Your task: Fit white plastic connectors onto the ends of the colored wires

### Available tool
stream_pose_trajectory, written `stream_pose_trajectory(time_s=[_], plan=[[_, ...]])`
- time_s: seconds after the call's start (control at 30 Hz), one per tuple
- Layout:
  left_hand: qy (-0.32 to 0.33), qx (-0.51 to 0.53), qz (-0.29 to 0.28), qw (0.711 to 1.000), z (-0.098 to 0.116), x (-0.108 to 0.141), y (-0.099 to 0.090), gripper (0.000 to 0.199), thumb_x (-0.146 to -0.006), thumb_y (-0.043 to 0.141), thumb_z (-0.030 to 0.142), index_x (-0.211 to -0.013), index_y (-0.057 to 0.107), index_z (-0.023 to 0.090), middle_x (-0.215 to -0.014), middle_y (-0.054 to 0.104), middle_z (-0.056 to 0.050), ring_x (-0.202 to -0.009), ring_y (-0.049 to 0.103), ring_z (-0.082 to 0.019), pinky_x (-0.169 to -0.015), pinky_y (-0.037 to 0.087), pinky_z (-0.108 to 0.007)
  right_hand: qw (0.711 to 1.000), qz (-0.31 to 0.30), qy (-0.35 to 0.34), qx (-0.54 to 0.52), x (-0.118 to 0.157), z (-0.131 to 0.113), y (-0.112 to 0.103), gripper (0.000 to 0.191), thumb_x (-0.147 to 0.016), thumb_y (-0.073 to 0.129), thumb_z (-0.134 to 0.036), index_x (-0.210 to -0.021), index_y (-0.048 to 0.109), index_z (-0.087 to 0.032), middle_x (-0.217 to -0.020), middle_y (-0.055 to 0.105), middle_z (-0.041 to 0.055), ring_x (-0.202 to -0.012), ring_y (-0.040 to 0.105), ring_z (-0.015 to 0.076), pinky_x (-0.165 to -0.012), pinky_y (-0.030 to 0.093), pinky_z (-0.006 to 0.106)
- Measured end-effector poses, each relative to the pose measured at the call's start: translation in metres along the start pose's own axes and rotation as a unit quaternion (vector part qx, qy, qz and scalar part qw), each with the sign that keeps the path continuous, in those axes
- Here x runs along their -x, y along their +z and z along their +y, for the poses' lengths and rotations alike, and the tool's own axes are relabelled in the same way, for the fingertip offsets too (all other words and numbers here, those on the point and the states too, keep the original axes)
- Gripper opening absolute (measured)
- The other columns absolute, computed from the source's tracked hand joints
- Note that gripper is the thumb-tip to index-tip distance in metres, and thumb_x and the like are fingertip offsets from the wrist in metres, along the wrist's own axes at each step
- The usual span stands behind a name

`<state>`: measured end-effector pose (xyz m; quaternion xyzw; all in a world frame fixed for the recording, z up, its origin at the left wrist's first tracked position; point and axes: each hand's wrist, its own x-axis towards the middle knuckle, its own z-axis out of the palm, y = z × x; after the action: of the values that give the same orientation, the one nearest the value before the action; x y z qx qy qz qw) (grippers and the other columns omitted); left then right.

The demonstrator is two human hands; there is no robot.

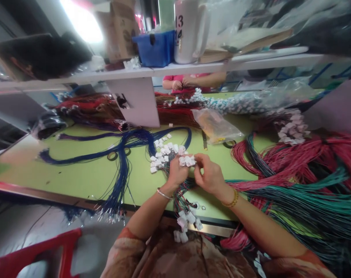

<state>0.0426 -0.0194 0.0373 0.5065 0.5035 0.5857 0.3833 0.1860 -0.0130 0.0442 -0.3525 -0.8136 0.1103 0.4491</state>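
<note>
My left hand (177, 172) is closed around a cluster of white plastic connectors (187, 160) with thin wires. Close beside it on the right, my right hand (209, 173) has its thumb and forefinger pinched together at the cluster's edge; what lies in the pinch is too small to make out. More white connectors (161, 156) lie on the green table just left of my hands. Below my wrists, multicoloured wires (179, 199) run down to another group of white connectors (188, 221) at the table's front edge.
Dark blue wire bundles (122, 166) spread to the left, near a tape roll (112, 156). Red and green wires (302, 170) fill the right side. A clear plastic bag (217, 127) lies behind. Above is a shelf (112, 75) with a blue bin (155, 48). Another person's hands (183, 83) show beyond.
</note>
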Motion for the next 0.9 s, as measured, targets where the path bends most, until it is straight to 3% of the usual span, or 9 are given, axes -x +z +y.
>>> stream_pose_trajectory(time_s=[0.1, 0.17, 0.3, 0.37, 0.43, 0.5, 0.63, 0.8, 0.9], plan=[[-0.030, 0.034, 0.018, 0.999, -0.004, -0.001, 0.000, 0.012, -0.063, 0.068, 0.011, -0.072, 0.073, 0.018, -0.073, 0.070, -0.002, -0.070, 0.058, -0.018, -0.069, 0.046, -0.031, 1.000, -0.002, -0.011, -0.012, 0.003, -0.006, 0.008, 0.032, -0.085, 0.052, -0.013, -0.116, 0.055, -0.020, -0.095, 0.070, 0.0098, -0.078, 0.067, 0.0220, -0.075, 0.055, 0.036], [-0.050, 0.083, 0.020, 0.995, -0.004, -0.004, -0.001, 0.015, -0.062, 0.074, 0.016, -0.077, 0.074, 0.016, -0.077, 0.070, -0.003, -0.073, 0.059, -0.018, -0.071, 0.047, -0.030, 0.997, -0.023, 0.030, -0.065, -0.002, 0.003, 0.007, 0.026, -0.087, 0.054, -0.018, -0.113, 0.057, -0.021, -0.093, 0.069, 0.0081, -0.074, 0.065, 0.0197, -0.072, 0.055, 0.034], [-0.094, 0.191, 0.012, 0.977, -0.004, -0.010, -0.003, 0.029, -0.061, 0.084, 0.032, -0.083, 0.074, 0.015, -0.076, 0.066, -0.002, -0.071, 0.058, -0.014, -0.069, 0.046, -0.028, 0.972, -0.007, 0.179, -0.152, -0.025, 0.065, -0.008, 0.018, -0.091, 0.053, -0.029, -0.102, 0.062, -0.019, -0.093, 0.070, 0.0063, -0.075, 0.065, 0.0174, -0.063, 0.052, 0.028], [-0.108, 0.219, -0.005, 0.970, -0.004, -0.012, -0.003, 0.034, -0.062, 0.085, 0.036, -0.086, 0.073, 0.015, -0.064, 0.057, 0.002, -0.061, 0.051, -0.010, -0.061, 0.043, -0.025, 0.972, -0.027, 0.226, -0.056, -0.035, 0.104, -0.017, 0.017, -0.086, 0.054, -0.024, -0.095, 0.065, -0.016, -0.089, 0.071, 0.0067, -0.077, 0.064, 0.0183, -0.069, 0.051, 0.029], [-0.113, 0.237, -0.025, 0.965, -0.006, -0.012, -0.003, 0.041, -0.062, 0.086, 0.036, -0.094, 0.069, 0.016, -0.059, 0.049, 0.006, -0.053, 0.043, -0.007, -0.054, 0.038, -0.023, 0.959, -0.118, 0.249, 0.063, -0.040, 0.137, -0.021, 0.015, -0.081, 0.054, -0.017, -0.086, 0.068, -0.015, -0.086, 0.073, 0.0074, -0.076, 0.063, 0.0184, -0.074, 0.049, 0.029], [-0.114, 0.242, -0.035, 0.963, -0.008, -0.010, -0.001, 0.050, -0.061, 0.087, 0.038, -0.101, 0.063, 0.018, -0.062, 0.049, 0.008, -0.051, 0.040, -0.006, -0.051, 0.035, -0.022, 0.948, -0.165, 0.253, 0.104, -0.040, 0.157, -0.019, 0.013, -0.077, 0.057, -0.014, -0.080, 0.070, -0.015, -0.082, 0.073, 0.0076, -0.074, 0.062, 0.0182, -0.073, 0.046, 0.028], [-0.108, 0.214, -0.012, 0.971, -0.010, -0.008, 0.004, 0.054, -0.067, 0.084, 0.047, -0.104, 0.056, 0.021, -0.062, 0.047, 0.009, -0.049, 0.040, -0.006, -0.050, 0.035, -0.022, 0.944, -0.185, 0.247, 0.118, -0.034, 0.166, -0.006, 0.011, -0.078, 0.065, -0.024, -0.080, 0.071, -0.015, -0.081, 0.073, 0.0080, -0.071, 0.059, 0.0177, -0.069, 0.042, 0.026], [-0.119, 0.162, -0.039, 0.979, -0.007, -0.006, 0.004, 0.048, -0.076, 0.072, 0.060, -0.095, 0.069, 0.016, -0.056, 0.045, 0.005, -0.052, 0.039, -0.009, -0.051, 0.034, -0.024, 0.940, -0.213, 0.225, 0.140, -0.031, 0.166, -0.001, 0.018, -0.083, 0.061, -0.028, -0.074, 0.068, -0.015, -0.078, 0.071, 0.0098, -0.070, 0.057, 0.0186, -0.067, 0.039, 0.028], [-0.120, 0.159, -0.053, 0.978, -0.003, -0.005, 0.001, 0.050, -0.075, 0.074, 0.058, -0.102, 0.074, 0.017, -0.061, 0.051, 0.003, -0.058, 0.044, -0.010, -0.057, 0.038, -0.025, 0.943, -0.173, 0.262, 0.109, -0.029, 0.168, -0.006, 0.017, -0.077, 0.062, -0.026, -0.063, 0.064, -0.016, -0.070, 0.068, 0.0097, -0.067, 0.057, 0.0192, -0.067, 0.040, 0.029]])
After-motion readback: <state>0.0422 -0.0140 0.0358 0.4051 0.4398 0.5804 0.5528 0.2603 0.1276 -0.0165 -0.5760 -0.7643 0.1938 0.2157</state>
